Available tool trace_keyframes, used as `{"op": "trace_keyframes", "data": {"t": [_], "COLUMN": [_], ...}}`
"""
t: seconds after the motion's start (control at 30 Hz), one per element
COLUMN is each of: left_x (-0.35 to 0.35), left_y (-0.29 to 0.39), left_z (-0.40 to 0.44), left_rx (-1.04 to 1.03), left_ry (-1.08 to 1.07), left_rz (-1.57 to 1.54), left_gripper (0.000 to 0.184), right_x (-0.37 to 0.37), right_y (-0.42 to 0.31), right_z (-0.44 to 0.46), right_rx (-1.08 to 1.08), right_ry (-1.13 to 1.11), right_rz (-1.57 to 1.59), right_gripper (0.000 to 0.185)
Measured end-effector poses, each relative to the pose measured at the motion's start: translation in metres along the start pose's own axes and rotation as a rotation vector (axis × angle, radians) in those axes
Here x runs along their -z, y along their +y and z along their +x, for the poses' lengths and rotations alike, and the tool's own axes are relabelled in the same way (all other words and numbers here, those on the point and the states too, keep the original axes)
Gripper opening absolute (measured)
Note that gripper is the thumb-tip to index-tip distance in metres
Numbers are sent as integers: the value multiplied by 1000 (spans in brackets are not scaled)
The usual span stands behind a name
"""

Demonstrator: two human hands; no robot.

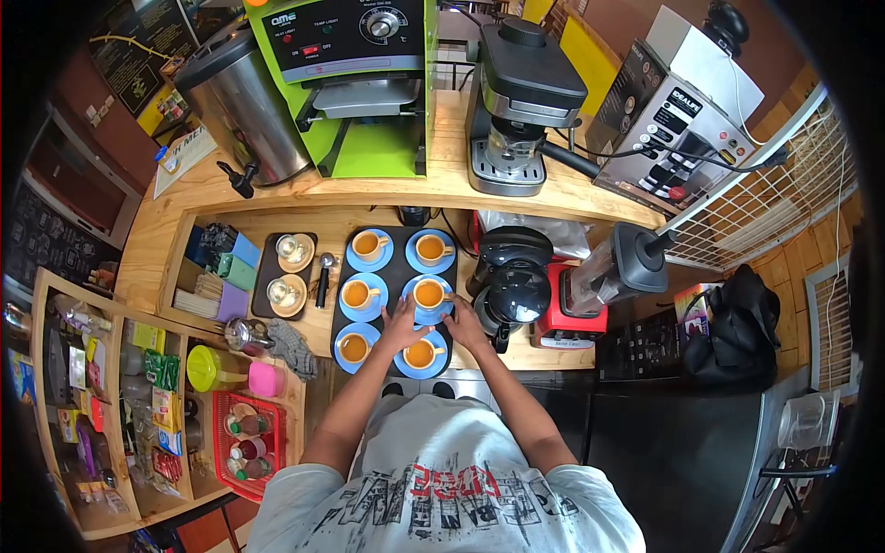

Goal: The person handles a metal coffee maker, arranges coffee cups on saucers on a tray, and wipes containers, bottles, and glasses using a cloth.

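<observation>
My left hand (402,326) and my right hand (466,324) grip a blue saucer (406,293) from its near left and right sides. On that saucer stands a cup (429,294) of brown drink, its handle pointing right. Several more filled cups on blue saucers share the dark tray (399,247) in two columns. The closest is a cup (419,354) just below my hands, its saucer partly under my left wrist. To the left of my left hand is another cup (354,347). My fingertips are partly hidden by the hands and the saucer rim.
A smaller tray (267,249) with two glass cups and a portafilter (323,276) lie left. A black coffee maker (514,286) and a red blender (572,309) stand right. An espresso machine (525,83) and a green machine (369,147) sit on the raised shelf ahead.
</observation>
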State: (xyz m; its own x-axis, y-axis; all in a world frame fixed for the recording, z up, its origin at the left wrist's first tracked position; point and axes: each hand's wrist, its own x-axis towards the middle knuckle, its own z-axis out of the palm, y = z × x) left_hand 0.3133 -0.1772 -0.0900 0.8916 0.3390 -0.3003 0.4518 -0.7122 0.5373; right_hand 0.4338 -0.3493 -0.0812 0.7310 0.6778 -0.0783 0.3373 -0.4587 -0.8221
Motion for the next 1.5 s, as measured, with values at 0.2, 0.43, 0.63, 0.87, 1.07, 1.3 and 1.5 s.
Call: {"op": "trace_keyframes", "data": {"t": [0.2, 0.43, 0.63, 0.87, 1.07, 1.3, 1.5], "left_x": [23, 59, 80, 93, 93, 107, 107], "left_y": [-9, -49, -94, -134, -165, -171, -170], "left_z": [-26, -58, -65, -53, -33, -28, -26], "left_rx": [38, 187, 243, 161, 2, -100, -81], "left_ry": [199, 380, 340, 302, 247, 182, 180], "left_rz": [-114, -133, -62, -55, -107, -92, -41], "left_gripper": [120, 108, 93, 86, 81, 73, 67], "right_x": [-1, -24, -69, -134, -157, -171, -177], "right_y": [-24, -75, -101, -101, -107, -110, -115], "right_z": [0, 13, 27, 47, 54, 52, 47], "right_rx": [133, 235, 222, 160, 24, 32, 36], "right_ry": [110, -85, -159, -171, -109, 29, 84], "right_rz": [-37, 53, 26, -150, -180, -159, -185], "right_gripper": [54, 48, 54, 68, 70, 63, 60]}}
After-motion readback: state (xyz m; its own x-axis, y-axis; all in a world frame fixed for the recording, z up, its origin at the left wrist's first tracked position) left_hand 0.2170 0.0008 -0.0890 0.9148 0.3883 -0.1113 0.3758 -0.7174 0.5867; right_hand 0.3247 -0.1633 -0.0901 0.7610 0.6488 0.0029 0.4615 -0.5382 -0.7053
